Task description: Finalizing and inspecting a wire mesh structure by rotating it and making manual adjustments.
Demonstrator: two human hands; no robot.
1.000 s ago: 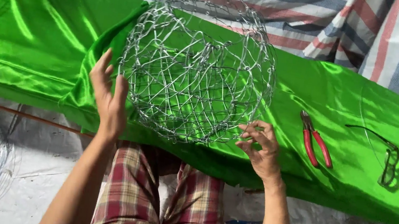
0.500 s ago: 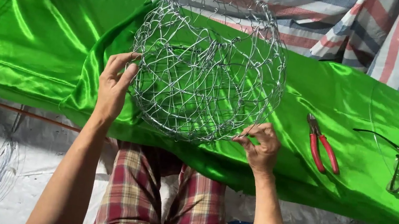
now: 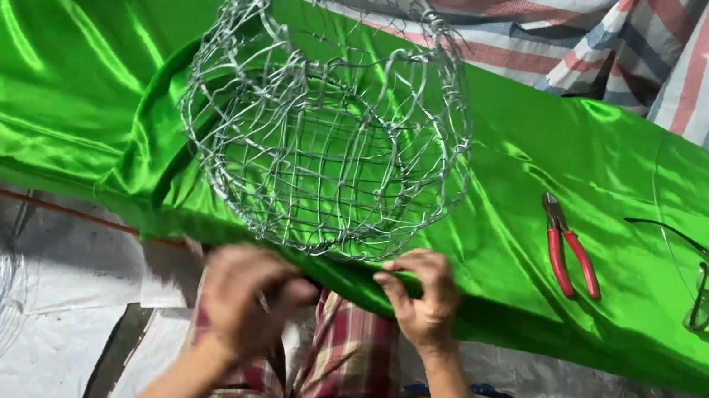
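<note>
The round silver wire-mesh ball (image 3: 328, 123) sits on shiny green cloth (image 3: 61, 69), w/ both hands at its bottom edge. Right hand (image 3: 419, 299) pinches the rim wire. Left hand (image 3: 245, 303) is blurry, can't tell its grip. Sharp wire ends could poke fingers or snag the cloth. Red-handled pliers (image 3: 568, 256) lie nearby.

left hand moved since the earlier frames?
Yes. The left hand dropped from the wire ball's left side to below its bottom edge, off the green cloth.
</note>
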